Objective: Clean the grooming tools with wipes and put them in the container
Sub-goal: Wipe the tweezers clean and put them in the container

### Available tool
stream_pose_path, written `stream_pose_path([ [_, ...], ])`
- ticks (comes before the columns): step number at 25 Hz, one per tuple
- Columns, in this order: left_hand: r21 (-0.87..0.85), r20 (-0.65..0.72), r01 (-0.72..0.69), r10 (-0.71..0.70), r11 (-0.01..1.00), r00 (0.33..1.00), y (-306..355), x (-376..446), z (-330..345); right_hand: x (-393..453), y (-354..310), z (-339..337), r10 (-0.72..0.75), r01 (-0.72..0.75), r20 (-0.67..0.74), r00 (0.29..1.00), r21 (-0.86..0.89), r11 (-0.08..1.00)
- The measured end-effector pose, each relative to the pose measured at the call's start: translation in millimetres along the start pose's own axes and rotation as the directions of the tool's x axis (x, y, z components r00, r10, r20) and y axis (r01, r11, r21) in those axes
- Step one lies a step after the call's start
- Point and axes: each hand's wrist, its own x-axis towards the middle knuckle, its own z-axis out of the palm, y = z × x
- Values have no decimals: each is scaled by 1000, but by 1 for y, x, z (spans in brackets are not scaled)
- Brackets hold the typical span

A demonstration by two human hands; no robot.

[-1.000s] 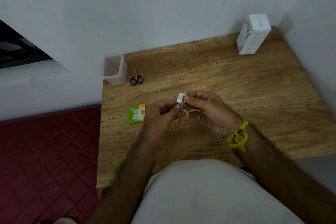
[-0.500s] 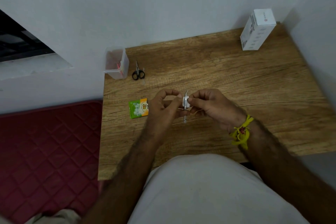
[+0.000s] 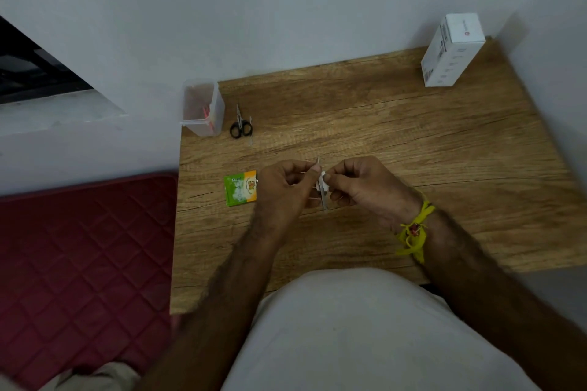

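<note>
Wiping step: left hand pinches slim metal tool mid-frame; right hand pinches wipe around it. Next (judged): deposit in container, upper left.

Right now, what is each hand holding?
Left hand: pinches the thin metal tool.
Right hand: pinches the white wipe against that tool.
</note>
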Motion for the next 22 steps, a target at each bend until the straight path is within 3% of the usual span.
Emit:
stream_pose_path([
  [4, 52, -37, 10, -8, 999, 999, -2, 3, -4, -2, 2, 0, 45, -44, 60, 997, -13, 999],
  [20, -3, -15, 10, -10, 1000, 1000, -2, 1, -1, -2, -1, -7, 65, -58, 97, 993, -79, 995],
  [22, 62, -22, -21, 22, 998, 1000, -4, 1, -1, -3, 0, -8, 66, -55, 103, 993, -106, 993],
])
